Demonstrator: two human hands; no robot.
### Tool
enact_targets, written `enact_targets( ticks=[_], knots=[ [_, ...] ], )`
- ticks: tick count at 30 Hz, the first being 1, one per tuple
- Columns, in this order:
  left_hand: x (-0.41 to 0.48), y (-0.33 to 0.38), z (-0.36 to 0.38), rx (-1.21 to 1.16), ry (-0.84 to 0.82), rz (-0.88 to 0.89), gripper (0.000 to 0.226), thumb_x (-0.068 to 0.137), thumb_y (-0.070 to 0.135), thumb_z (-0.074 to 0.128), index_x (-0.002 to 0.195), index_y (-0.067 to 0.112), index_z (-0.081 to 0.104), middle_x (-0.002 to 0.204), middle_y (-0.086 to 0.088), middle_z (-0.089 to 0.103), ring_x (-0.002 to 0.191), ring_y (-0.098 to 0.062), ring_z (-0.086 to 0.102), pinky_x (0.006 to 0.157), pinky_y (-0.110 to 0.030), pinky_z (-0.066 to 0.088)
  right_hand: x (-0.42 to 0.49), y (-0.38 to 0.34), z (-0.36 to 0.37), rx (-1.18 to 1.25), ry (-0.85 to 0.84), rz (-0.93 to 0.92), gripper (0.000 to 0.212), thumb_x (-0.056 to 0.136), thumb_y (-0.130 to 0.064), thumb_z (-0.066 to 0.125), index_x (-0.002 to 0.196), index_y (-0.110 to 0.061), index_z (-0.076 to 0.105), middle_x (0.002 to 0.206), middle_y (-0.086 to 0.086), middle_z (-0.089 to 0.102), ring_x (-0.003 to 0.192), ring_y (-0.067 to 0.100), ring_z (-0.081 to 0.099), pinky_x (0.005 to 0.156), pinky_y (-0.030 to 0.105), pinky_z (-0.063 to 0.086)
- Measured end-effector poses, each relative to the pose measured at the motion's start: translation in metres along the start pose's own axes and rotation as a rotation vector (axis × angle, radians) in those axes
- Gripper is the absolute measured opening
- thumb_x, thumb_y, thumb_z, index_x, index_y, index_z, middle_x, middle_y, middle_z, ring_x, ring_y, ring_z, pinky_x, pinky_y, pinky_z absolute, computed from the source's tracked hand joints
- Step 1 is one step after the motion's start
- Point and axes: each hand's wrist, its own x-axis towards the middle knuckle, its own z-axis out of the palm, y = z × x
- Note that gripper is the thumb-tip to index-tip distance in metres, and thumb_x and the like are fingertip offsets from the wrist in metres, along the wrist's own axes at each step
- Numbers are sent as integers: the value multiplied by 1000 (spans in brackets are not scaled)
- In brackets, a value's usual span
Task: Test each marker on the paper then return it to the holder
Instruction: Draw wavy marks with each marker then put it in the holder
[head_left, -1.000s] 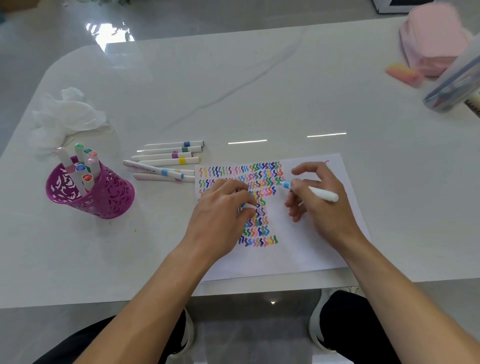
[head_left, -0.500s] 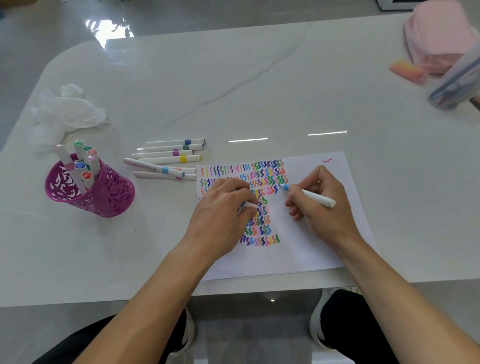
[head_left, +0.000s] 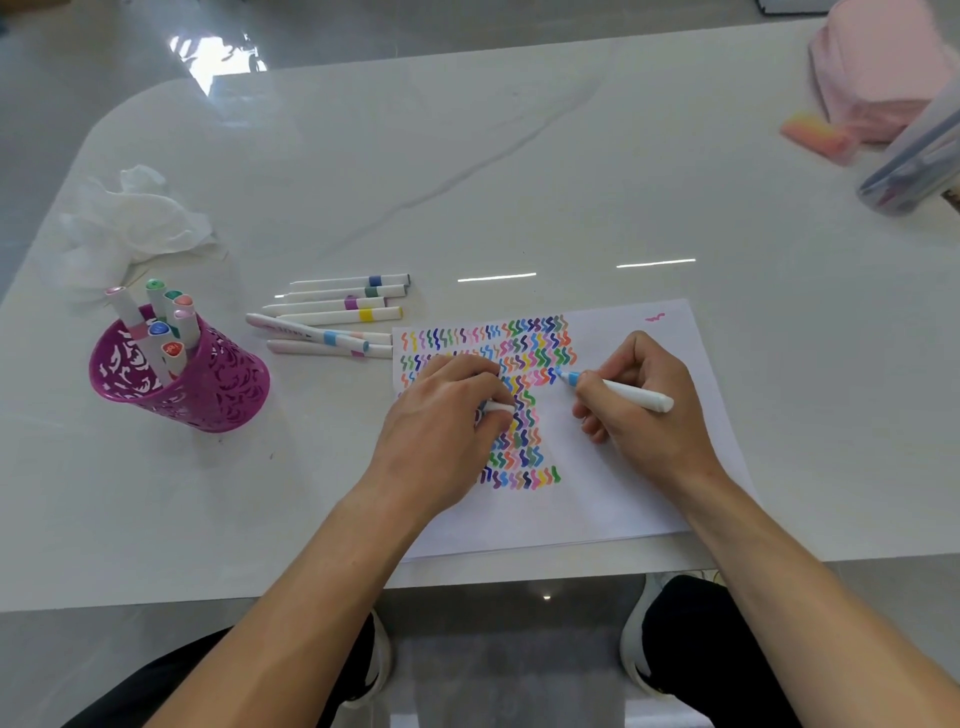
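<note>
Broadly, the desk (head_left: 519, 182) carried the paper (head_left: 623, 509) at its near edge, the purple holder (head_left: 208, 384) well to the left; the right grip (head_left: 644, 415) pinched the blue marker (head_left: 631, 395), tip on paper, barrel trailing right (the left grip (head_left: 441, 415), nearer the holder, curled round a white cap (head_left: 496, 407)).

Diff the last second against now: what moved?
Little. The right hand settled from a looser, fingers-raised hold into a writing grip on the blue marker, its tip staying at the right end of the squiggles on the paper. Nothing picked up or let go. The left hand stays on the paper, gripping a white cap; holder and loose markers unmoved.
</note>
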Motion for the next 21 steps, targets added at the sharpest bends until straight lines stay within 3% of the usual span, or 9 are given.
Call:
enact_targets(
  ticks=[10,17,21],
  knots=[
    [-2,1,0,10,-4,-16,20,93,37,69,112,29,73,130,16,62,121,-4,48,91,-19,33,-1,1,0,-69,10,-18,25,87,-18,75,79,-11,52,66,8,71,53,19,69,48,25,52],
    [-2,2,0,4,-1,-21,20,93,35,70,112,28,74,131,16,61,122,-5,48,92,-19,33,-1,0,0,-103,-32,-34,22,78,-28,69,75,-14,51,65,7,71,56,19,69,56,40,57],
    [-1,1,0,2,5,-17,19,93,35,69,111,29,74,130,16,62,123,-5,48,93,-19,32,0,-1,0,-16,-22,-24,21,78,-27,67,78,-15,50,64,10,69,52,18,65,49,29,50]
  ],
)
